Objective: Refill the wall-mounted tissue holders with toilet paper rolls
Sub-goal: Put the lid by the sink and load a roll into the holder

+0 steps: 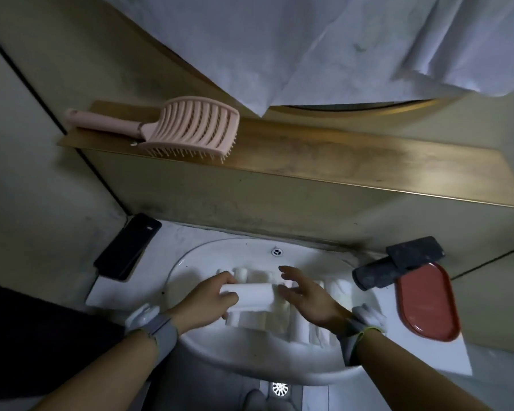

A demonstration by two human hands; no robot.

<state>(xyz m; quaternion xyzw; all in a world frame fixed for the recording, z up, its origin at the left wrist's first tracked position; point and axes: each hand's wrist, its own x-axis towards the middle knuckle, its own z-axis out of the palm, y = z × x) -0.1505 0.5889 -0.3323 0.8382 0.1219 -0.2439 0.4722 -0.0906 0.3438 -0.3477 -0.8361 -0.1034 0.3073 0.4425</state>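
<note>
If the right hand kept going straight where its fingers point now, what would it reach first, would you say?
The right hand, fingers open, points left toward the toilet paper roll held by the left hand; it would likely meet that roll's end first, though depth is unclear.

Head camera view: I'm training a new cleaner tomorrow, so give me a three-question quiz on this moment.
1. True or false: the left hand grips a toilet paper roll.
2. Where do the other rolls lie? A) on the shelf B) in the sink C) on the red tray
3. Fill in: the pink hairbrush lies on the ____.

Key: 1 true; 2 B; 3 shelf. The right hand is open beside the roll.
</note>
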